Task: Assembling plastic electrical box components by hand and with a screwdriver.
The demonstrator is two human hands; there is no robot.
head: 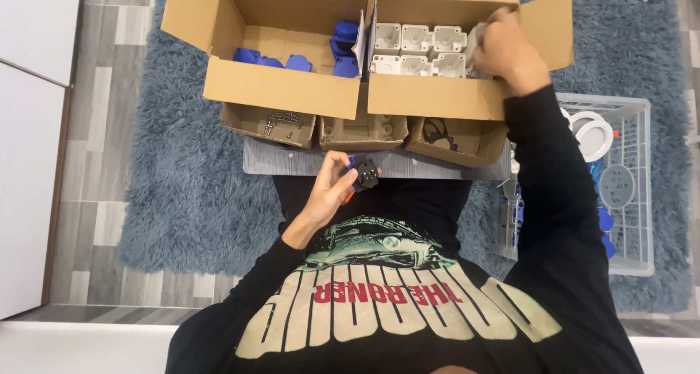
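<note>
My left hand (329, 187) holds a small blue and black plug part (364, 173) with an orange bit, just above my lap. My right hand (505, 47) reaches into the right cardboard box (437, 97) and closes on a grey-white plastic housing (477, 40) at the end of a row of several like housings (417, 49). The left cardboard box (281, 90) holds several blue plastic parts (292, 60).
Three small cardboard trays sit in front of the boxes: one with screws (281, 119), one in the middle (362, 132), one with black rings (437, 133). A grey board (292, 162) lies across my lap. A white wire basket (620, 184) with white and blue parts stands at right on a blue rug.
</note>
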